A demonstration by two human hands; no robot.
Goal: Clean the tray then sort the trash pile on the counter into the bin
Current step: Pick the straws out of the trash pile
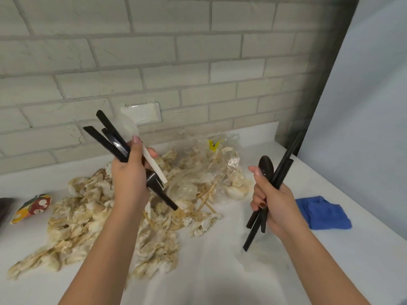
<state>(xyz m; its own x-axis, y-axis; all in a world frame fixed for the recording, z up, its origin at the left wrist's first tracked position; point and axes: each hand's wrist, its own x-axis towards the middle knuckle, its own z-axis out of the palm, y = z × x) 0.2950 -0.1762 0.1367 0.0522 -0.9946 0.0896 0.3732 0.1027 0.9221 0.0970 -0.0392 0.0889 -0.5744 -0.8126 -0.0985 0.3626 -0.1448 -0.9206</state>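
A trash pile [88, 216] of crumpled stained paper napkins, clear plastic wrap [198, 155] and thin wooden sticks [207, 197] lies on the white counter [220, 271]. My left hand [130, 179] is raised over the pile and grips a bundle of black plastic cutlery [110, 137] together with a white plastic spoon [152, 159]. My right hand [273, 205] is held up to the right of the pile, closed around black straws [284, 164] and a black spoon [265, 166]. No tray or bin is in view.
A blue cloth [323, 213] lies on the counter at the right. A colourful crumpled wrapper [30, 208] sits at the left edge beside a dark object [4, 208]. A brick wall with a white outlet plate [143, 113] backs the counter; a grey panel stands at the right.
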